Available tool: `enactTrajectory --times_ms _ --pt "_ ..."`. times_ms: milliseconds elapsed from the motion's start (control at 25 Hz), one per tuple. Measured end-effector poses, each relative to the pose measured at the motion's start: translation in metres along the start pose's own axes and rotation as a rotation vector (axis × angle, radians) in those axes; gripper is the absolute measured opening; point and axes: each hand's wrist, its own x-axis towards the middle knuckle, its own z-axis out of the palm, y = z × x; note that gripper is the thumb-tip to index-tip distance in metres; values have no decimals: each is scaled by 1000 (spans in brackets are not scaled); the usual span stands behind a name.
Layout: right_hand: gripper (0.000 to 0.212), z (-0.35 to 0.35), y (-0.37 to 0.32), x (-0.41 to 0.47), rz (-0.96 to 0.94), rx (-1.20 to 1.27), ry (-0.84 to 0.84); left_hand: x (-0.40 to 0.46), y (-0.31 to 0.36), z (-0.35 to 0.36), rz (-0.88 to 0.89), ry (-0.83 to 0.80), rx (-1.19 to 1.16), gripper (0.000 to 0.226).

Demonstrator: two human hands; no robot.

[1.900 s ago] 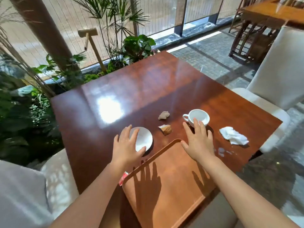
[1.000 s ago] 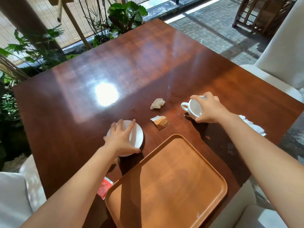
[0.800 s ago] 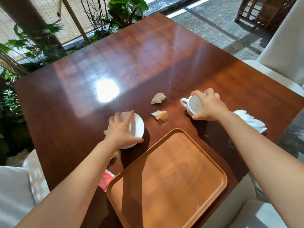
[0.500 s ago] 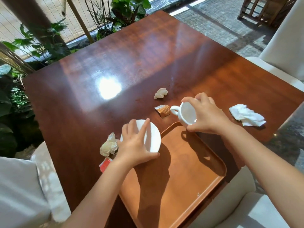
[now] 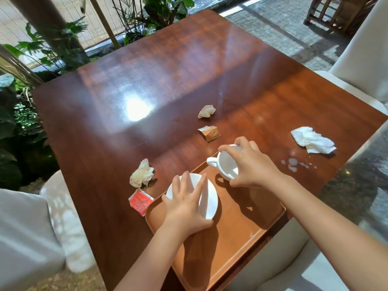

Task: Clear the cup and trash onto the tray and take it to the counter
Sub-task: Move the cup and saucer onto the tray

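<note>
White cup (image 5: 227,165) held in right hand (image 5: 252,168), fingers (image 5: 235,146) wrapped over the rim and body, handle pointing away from the palm. Hangs tilted over the far end of the tray (image 5: 241,232); cannot tell whether the base touches yet. Saucer (image 5: 206,197) under left hand (image 5: 185,208), fingers spread flat across the top and thumb hooked beneath the near edge. Sits over the tray's left part, tipped, seemingly just short of lying flat.

Judged progress: early. Crockery nearly placed, neither piece released. All trash left on the table (image 5: 147,85), none on the tray:
- red packet (image 5: 139,201), touching or just beside the tray's left rim
- crumpled beige tissue (image 5: 141,175), near the tray's left far corner
- brown wrapper (image 5: 209,133), just beyond the tray's far end
- small paper ball (image 5: 206,111), farther beyond the tray, past the wrapper
- white napkin (image 5: 312,139), well apart to the tray's right
- small white spill (image 5: 292,163) between tray and napkin, perhaps needing a wipe

Remaining, as judged: set down cup and saucer, let go, gather five scraps onto the tray, lift tray, carry to counter. Counter not in view. Tray overhangs the table's near edge, so worth watching for tipping as weight lands on that end.
</note>
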Motion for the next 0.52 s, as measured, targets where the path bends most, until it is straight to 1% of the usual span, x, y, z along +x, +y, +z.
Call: enactTrajectory --times_ms 120,280,400,480,520 --pt "86 9 -1 0 0 -55 -29 2 0 5 -10 -8 -1 109" --pt "87 10 1 -2 -5 -75 -27 3 -1 5 -5 -14 19 111" --pt "91 10 3 -4 -29 -146 -45 3 -3 6 3 -32 46 114" --pt "95 12 4 -3 -29 -166 -76 3 -3 5 -4 -48 60 110" --pt "96 11 4 -4 -21 -150 -95 3 -2 3 -13 -51 74 104"
